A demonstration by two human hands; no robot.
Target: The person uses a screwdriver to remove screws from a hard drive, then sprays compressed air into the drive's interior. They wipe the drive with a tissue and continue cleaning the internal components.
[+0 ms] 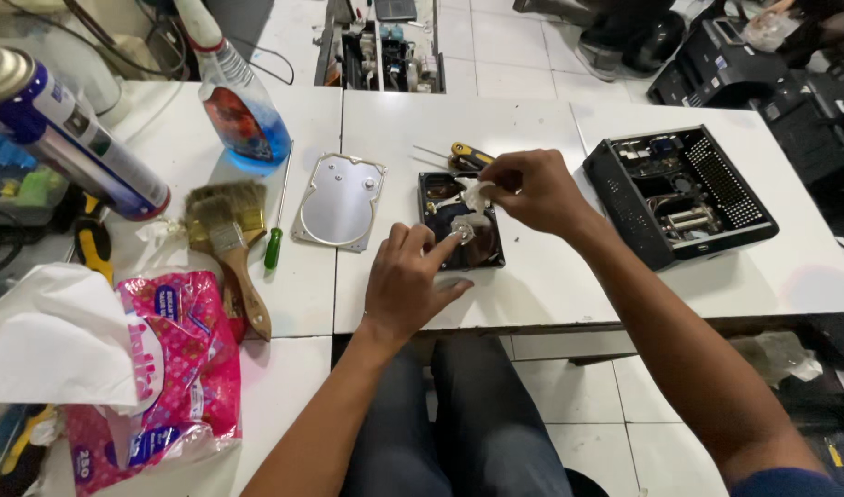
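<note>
We see opened hard drive [462,225] at frame centre on white table [551,276]. Left hand [405,281] index finger extended onto platter; right hand [530,189] fingers pinching white tissue wad [478,194] above drive. Metal cover [340,201] just left.

White bench [551,276] fills the view, and dead centre on it lies an opened hard drive [460,221]. At nine o'clock from that, its silver cover plate [339,200], then a green-handled screwdriver [276,216] and a paintbrush [230,241]. Blue spray bottle [240,109] stands at ten o'clock. Open black computer case [681,191] sits at three o'clock. Pink tissue pack [168,368] lies down at eight o'clock.
</note>
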